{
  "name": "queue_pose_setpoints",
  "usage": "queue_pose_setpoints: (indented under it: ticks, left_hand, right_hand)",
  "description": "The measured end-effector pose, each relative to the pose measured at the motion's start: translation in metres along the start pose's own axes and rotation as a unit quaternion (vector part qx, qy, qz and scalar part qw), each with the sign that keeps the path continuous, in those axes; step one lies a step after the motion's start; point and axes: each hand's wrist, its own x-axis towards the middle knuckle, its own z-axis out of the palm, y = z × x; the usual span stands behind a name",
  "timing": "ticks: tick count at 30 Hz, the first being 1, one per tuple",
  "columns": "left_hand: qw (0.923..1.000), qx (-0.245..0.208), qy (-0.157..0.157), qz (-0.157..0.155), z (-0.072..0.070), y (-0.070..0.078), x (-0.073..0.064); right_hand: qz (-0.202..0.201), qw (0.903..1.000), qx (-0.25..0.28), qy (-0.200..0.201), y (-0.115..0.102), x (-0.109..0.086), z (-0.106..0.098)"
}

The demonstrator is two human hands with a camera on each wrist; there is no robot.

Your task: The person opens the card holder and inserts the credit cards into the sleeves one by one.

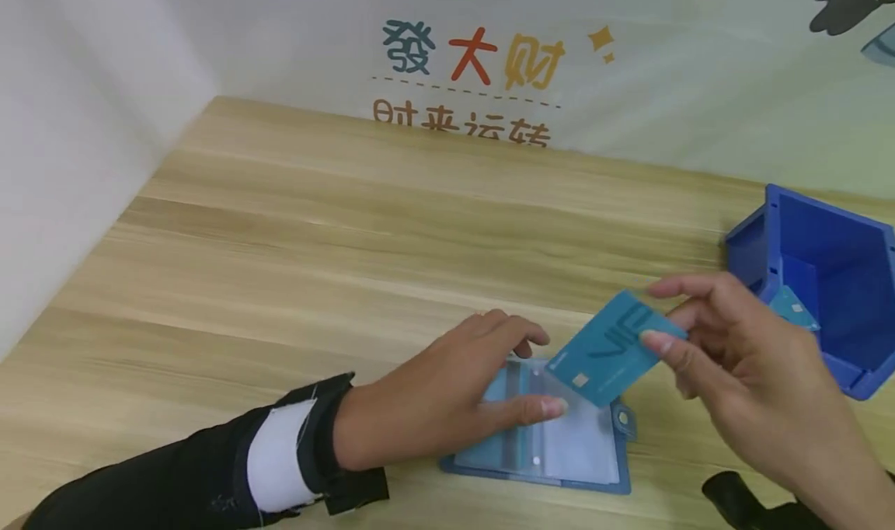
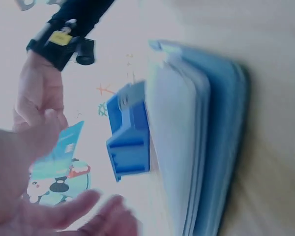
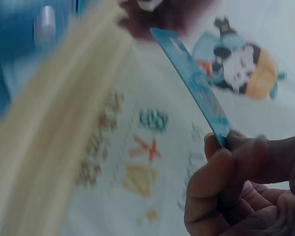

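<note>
A blue card (image 1: pixel 608 347) with large dark lettering and a small chip square is pinched between the thumb and fingers of my right hand (image 1: pixel 755 382). It tilts above an open blue card holder (image 1: pixel 583 452) with clear plastic sleeves and a snap tab on the right edge. Over the holder's left half hovers my left hand (image 1: pixel 440 398), thumb stretched across the sleeves and other fingers loosely bent, gripping nothing. From the right wrist, the card (image 3: pixel 194 78) appears nearly edge-on. The left wrist view shows the holder's stacked sleeves (image 2: pixel 179 142) from the side.
A blue plastic bin (image 1: pixel 746 250) stands on its side-facing opening at the right, with another blue card (image 1: pixel 793 308) inside near its front. The wooden table (image 1: pixel 280 266) meets a printed white backdrop (image 1: pixel 294 64) behind and a white wall at left.
</note>
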Motion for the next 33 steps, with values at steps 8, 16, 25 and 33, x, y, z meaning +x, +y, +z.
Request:
queue_pose_setpoints:
  ticks: [8,16,25,33]
  left_hand:
    - [0.9907,-0.102,0.081,0.039,0.002,0.004,0.000]
    - [0.9839,-0.140,-0.017,-0.109,-0.003,0.003,0.000]
    - [0.9663,-0.140,-0.067,-0.205,0.004,-0.006,0.002]
    - [0.9584,-0.139,-0.078,-0.237,0.010,-0.001,0.002]
  right_hand:
    - [-0.007,0.9959,0.055,-0.071,-0.015,-0.006,0.030]
    - [0.029,0.9404,-0.145,-0.306,0.025,-0.013,0.015]
    - [-0.014,0.9141,-0.097,-0.394,0.038,-0.010,0.031]
    - [-0.037,0.9266,-0.045,-0.372,0.031,-0.008,0.040]
